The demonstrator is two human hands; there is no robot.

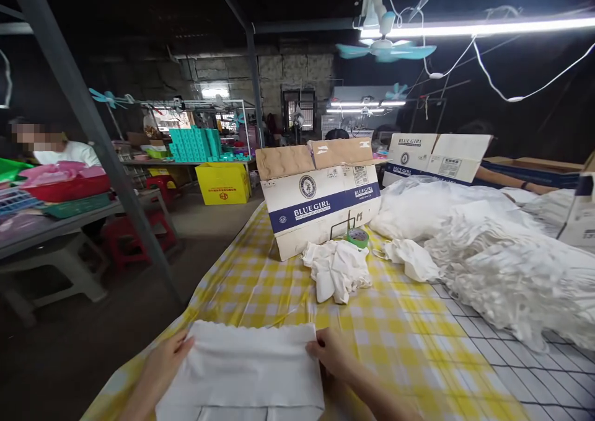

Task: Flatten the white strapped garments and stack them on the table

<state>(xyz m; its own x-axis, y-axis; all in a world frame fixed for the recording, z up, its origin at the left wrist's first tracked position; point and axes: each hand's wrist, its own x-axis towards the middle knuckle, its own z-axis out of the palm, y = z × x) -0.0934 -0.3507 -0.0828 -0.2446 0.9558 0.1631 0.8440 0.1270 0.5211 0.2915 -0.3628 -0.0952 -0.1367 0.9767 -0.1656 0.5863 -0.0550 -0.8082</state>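
You're holding a white cloth (248,368) taut low at 6 o'clock, left hand (165,362) pinching its upper left corner, right hand (331,351) pinching the upper right, with a yellow-checked tablecloth (395,340) spreading beyond. Taking bearings from the cloth, a Blue Girl carton (320,213) is standing at 1 o'clock behind a crumpled white pile (337,269), while a white fabric heap (502,253) is sprawling at 2. Across the dark floor (204,238), a yellow box (223,184) is sitting around 12, a blue fan (385,51) hanging high at 1.
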